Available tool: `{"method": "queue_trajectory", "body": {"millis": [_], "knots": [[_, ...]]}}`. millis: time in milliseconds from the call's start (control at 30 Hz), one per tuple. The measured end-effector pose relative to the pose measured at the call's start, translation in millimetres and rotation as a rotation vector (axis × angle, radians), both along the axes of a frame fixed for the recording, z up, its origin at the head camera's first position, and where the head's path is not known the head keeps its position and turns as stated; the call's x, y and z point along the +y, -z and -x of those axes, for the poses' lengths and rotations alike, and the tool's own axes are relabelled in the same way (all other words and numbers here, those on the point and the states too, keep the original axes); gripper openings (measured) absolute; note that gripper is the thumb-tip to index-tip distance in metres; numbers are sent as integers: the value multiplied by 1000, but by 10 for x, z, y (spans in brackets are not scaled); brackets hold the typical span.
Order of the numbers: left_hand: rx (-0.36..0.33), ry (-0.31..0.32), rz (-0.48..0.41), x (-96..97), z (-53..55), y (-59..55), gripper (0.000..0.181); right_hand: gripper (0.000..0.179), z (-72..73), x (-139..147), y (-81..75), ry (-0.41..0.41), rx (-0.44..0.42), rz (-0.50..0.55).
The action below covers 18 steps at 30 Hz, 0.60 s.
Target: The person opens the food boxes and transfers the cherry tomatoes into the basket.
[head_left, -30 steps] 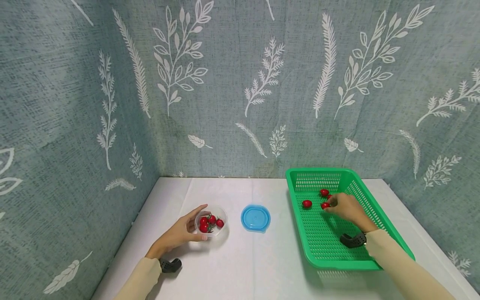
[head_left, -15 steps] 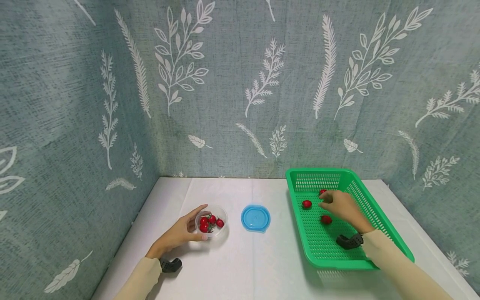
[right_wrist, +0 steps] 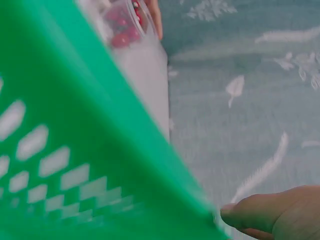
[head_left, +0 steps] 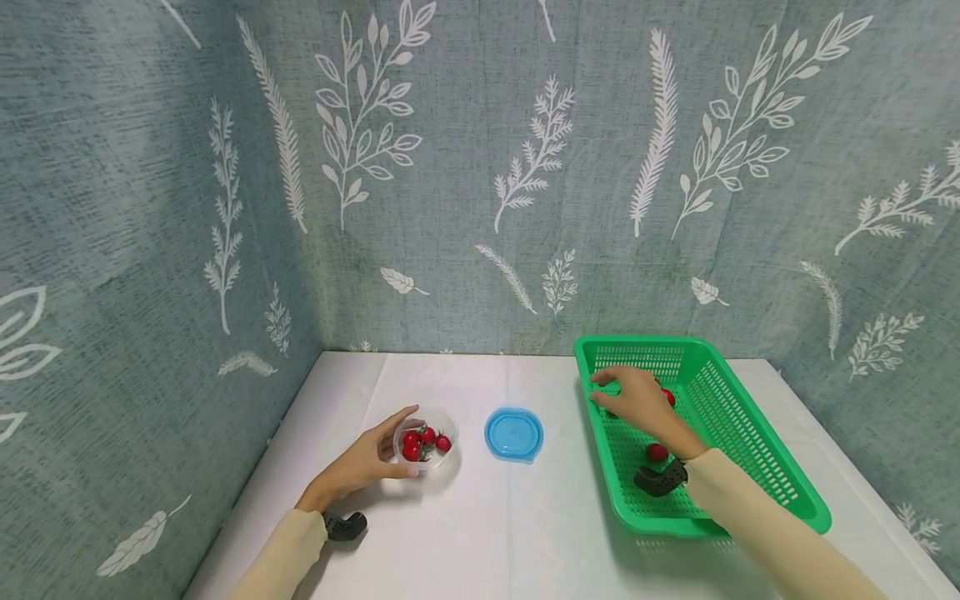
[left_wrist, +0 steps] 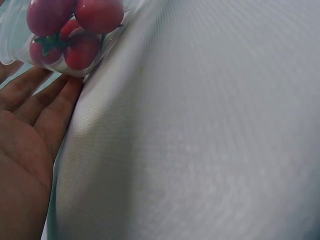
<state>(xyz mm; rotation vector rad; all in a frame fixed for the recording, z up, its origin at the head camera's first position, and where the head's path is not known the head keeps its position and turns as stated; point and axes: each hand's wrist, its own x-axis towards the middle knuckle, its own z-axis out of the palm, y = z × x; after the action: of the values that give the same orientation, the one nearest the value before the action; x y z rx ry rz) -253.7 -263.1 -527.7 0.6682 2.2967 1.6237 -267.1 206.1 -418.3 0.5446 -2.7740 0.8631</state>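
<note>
My left hand (head_left: 363, 462) curves its thumb and fingers round the side of a small clear plastic container (head_left: 437, 461). Several red cherry tomatoes (left_wrist: 82, 50) with green stems lie inside it; the left wrist view shows fingers against its wall. Over the left side of a green plastic basket (head_left: 667, 527), my right hand (head_left: 640, 404) hovers with thumb and fingers spread apart and nothing visible between them. Under and behind this hand, tomatoes are partly hidden. One loose tomato (head_left: 657, 452) lies on the basket floor below the wrist. The right wrist view shows the thumb (right_wrist: 255, 212) beside the basket rim.
A blue lid (head_left: 513, 433) lies on the white cloth-covered table (head_left: 480, 533) between container and basket. Patterned grey-green fabric (head_left: 465, 167) walls the back and sides. The basket's raised rim stands between my right hand and the container.
My right hand first touches a tomato; that tomato then lies nearer the basket's front. The hand moves left across the basket, fingers apart. My left hand stays at the container.
</note>
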Motion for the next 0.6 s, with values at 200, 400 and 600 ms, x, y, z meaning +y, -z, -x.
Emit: {"method": "queue_trajectory", "body": {"millis": [200, 400, 600], "knots": [[-12, -7, -1, 9, -2, 10, 101, 23, 7, -275, -26, -4, 51, -4], [-17, -5, -7, 7, -3, 2, 102, 22, 10, -515, -108, -40, 18, 34], [-30, -4, -27, -6, 2, 6, 102, 23, 33, -783, -126, -81, -21, 25]]}}
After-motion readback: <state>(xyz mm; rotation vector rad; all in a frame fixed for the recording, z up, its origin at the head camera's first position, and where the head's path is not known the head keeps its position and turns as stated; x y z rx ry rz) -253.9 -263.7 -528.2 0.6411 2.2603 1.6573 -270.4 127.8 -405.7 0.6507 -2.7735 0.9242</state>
